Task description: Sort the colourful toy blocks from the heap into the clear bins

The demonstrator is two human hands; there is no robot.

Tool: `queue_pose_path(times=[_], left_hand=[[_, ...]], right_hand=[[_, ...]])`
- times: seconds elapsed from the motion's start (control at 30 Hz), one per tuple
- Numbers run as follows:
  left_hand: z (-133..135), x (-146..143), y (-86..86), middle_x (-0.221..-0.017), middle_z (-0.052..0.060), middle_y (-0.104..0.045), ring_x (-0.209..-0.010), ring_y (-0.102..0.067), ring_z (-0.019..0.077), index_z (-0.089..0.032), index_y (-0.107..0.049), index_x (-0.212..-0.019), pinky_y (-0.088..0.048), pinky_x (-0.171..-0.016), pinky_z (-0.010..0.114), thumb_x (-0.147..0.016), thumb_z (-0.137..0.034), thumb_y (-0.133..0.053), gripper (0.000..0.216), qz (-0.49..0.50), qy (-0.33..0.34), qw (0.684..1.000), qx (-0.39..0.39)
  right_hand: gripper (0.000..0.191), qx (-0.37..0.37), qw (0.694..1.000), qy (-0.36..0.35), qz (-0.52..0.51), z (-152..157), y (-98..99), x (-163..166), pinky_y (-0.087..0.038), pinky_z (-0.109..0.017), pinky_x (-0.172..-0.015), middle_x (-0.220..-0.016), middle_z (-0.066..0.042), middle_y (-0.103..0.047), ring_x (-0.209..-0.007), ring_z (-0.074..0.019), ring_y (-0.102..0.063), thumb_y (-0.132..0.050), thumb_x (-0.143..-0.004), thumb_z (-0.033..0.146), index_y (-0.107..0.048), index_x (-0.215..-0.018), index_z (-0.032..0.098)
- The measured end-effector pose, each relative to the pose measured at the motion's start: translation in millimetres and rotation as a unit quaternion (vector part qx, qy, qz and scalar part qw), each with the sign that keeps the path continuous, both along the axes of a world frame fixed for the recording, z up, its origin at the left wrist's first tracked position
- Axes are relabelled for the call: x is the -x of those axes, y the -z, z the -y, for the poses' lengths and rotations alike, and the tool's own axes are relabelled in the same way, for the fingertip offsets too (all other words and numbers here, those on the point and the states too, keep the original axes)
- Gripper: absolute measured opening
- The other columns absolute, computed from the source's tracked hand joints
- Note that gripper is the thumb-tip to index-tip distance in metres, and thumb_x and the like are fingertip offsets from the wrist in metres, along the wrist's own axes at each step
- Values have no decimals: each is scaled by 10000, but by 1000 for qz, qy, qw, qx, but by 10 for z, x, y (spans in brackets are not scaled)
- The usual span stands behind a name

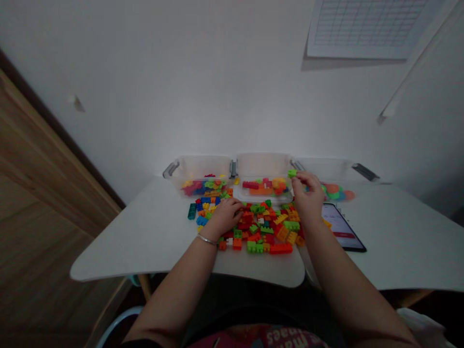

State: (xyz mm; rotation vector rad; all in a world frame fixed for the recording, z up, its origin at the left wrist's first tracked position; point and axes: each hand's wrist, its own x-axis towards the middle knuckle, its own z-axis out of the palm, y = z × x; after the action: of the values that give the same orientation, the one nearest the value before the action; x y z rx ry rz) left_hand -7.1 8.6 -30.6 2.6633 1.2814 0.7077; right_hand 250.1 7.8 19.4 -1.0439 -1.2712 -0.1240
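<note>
A light green toy building brick [292, 172] is pinched between the thumb and fingertips of my right hand [308, 193], raised above the right end of a loose heap of colourful bricks [268, 230]. My left hand [226, 215] rests on the left part of the heap, its fingers loosely bent and a little apart beside red bricks [247, 218]. What lies right under those fingertips is hidden. Behind the heap, the middle clear plastic box [263, 164] holds red, orange and yellow bricks, and its front wall stands close to both hands.
Another clear box [203, 166] with mixed colourful pieces stands at the left, and a third box [322, 166] with round flat pieces at the right. A tablet or phone [344, 229] with a lit screen lies beside my right forearm. The white tabletop [137, 241] meets the wall.
</note>
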Motion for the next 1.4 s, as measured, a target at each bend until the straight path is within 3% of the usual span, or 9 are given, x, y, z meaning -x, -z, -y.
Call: queue_pose_path(times=[0.23, 0.47, 0.73, 0.9, 1.07, 1.2, 1.4], left_hand=[[-3, 17, 21, -1095, 80, -648, -1043, -570, 212, -200, -682, -1049, -447, -968, 391, -892, -202, -540, 212, -2, -2, 1000, -3], [-11, 14, 23, -1116, 82, -645, -1058, -564, 219, -204, -681, -1061, -438, -980, 410, -895, -218, -533, 222, -5, -2, 1000, 7], [-8, 20, 16, -1096, 76, -646, -1052, -565, 218, -217, -684, -1054, -443, -972, 411, -890, -215, -534, 222, 1, 1, 1000, 1], [2, 7, 5, -1093, 79, -642, -1043, -566, 214, -210, -685, -1055, -448, -962, 400, -896, -216, -536, 218, 7, 1, 1000, 3], [10, -6, 0, -1091, 75, -641, -1055, -565, 211, -215, -682, -1069, -446, -967, 393, -898, -216, -541, 221, 4, 1, 1000, 2], [4, -3, 9, -1096, 74, -640, -1060, -564, 211, -210, -683, -1050, -442, -980, 400, -891, -207, -545, 211, 4, -3, 1000, 2], [17, -8, -8, -1087, 72, -644, -1052, -567, 211, -208, -680, -1041, -444, -976, 395, -891, -206, -545, 202, 6, 0, 1000, -1]], right_hand=[[214, 56, 988, 52, 138, -408, 11, -78, -477, -417, -880, -877, -70, -734, -884, -227, -645, -561, -816, 328, -725, -766, 200], [276, 120, 958, 98, 242, -335, 65, -36, -400, -428, -933, -956, -87, -721, -961, -256, -593, -485, -868, 282, -733, -956, 197], [254, 105, 960, 34, 259, -242, 0, -62, -390, -474, -987, -1020, -97, -706, -1022, -274, -587, -525, -839, 261, -688, -1019, 188], [191, 80, 965, -19, 248, -19, 8, 26, -437, -427, -937, -964, -61, -717, -963, -234, -619, -513, -854, 243, -694, -915, 226], [150, 181, 911, -119, 350, 121, 164, 115, -483, -409, -868, -963, -62, -720, -945, -233, -620, -579, -836, 217, -708, -911, 216], [191, 206, 876, -98, 425, 155, 285, 140, -483, -429, -893, -1046, -70, -713, -992, -259, -599, -618, -792, 134, -725, -927, 218], [210, 202, 863, -86, 455, 143, 385, 160, -496, -416, -857, -1063, -72, -710, -963, -258, -616, -620, -795, 112, -724, -934, 230]])
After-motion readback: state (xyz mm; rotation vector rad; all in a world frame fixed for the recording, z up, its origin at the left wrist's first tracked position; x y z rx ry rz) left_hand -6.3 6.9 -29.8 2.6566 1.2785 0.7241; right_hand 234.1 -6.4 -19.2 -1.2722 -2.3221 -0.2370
